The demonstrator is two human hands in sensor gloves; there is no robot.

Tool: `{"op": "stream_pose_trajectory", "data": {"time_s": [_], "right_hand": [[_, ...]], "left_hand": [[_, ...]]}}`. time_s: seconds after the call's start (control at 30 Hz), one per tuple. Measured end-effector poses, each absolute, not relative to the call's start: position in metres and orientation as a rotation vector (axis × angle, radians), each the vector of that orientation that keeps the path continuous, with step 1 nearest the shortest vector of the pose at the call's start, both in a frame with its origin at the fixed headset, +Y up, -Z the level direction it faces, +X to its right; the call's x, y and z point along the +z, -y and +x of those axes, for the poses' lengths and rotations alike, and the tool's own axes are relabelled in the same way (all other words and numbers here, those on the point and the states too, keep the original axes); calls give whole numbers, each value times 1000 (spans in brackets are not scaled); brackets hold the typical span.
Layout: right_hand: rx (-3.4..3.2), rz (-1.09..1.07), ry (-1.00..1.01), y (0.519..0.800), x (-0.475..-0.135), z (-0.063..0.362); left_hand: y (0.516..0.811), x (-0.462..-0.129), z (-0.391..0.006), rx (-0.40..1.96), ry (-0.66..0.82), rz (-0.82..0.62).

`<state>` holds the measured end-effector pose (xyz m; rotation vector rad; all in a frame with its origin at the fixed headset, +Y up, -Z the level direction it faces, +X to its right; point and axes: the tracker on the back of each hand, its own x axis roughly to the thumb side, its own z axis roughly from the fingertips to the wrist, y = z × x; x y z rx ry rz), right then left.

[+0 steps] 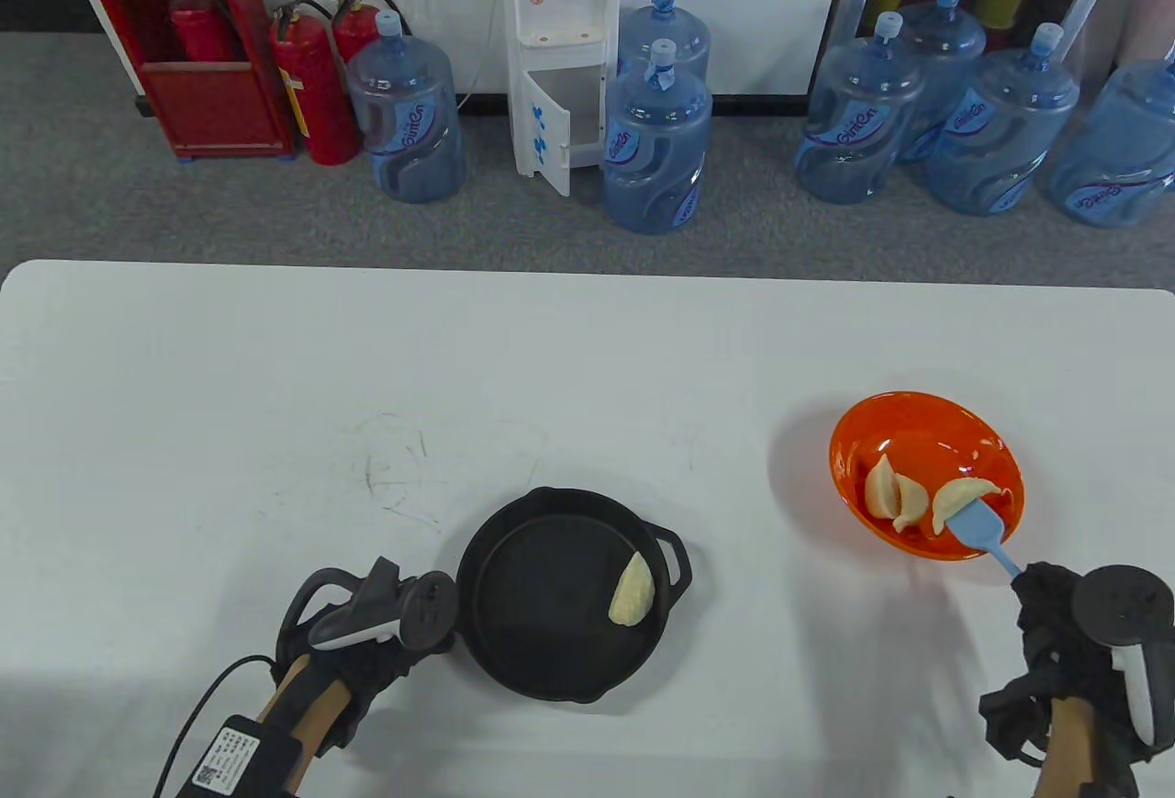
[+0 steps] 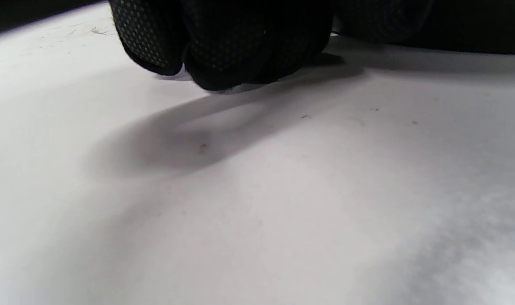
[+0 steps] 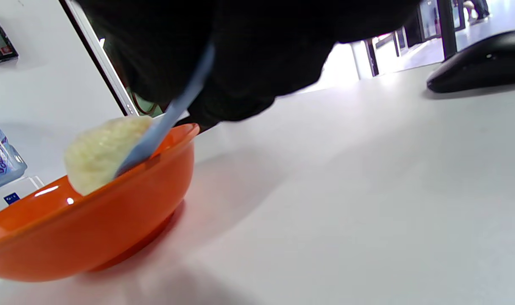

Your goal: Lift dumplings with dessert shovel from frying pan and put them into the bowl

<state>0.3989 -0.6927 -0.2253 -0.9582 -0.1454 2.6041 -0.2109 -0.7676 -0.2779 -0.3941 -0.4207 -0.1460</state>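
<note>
A black frying pan (image 1: 514,642) sits near the table's front edge with one dumpling (image 1: 632,591) at its right side. My left hand (image 1: 358,651) is at the pan's left rim, its fingers (image 2: 223,42) curled tight where the handle runs; the handle itself is hidden. To the right stands an orange bowl (image 1: 918,417) with two dumplings (image 1: 892,493) in it. My right hand (image 1: 1046,619) grips the handle of a blue dessert shovel (image 1: 979,533). The blade is over the bowl's near side with a third dumpling (image 1: 962,498) on it, also seen as a dumpling (image 3: 100,152) above the bowl's rim (image 3: 92,228).
The white table (image 1: 367,394) has faint scuff marks left of centre. Behind its far edge on the floor are water jugs (image 1: 656,141), a dispenser (image 1: 560,36) and fire extinguishers (image 1: 312,91). A cable (image 1: 197,715) trails from my left wrist.
</note>
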Motion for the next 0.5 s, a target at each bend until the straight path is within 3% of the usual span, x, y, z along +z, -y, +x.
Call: {"op": "stream_pose_trajectory", "data": {"time_s": [0.5], "right_hand": [[2855,-1037,79,679,-245,373]], "left_hand": [[768,-278,-211,-146,421,-393]]}}
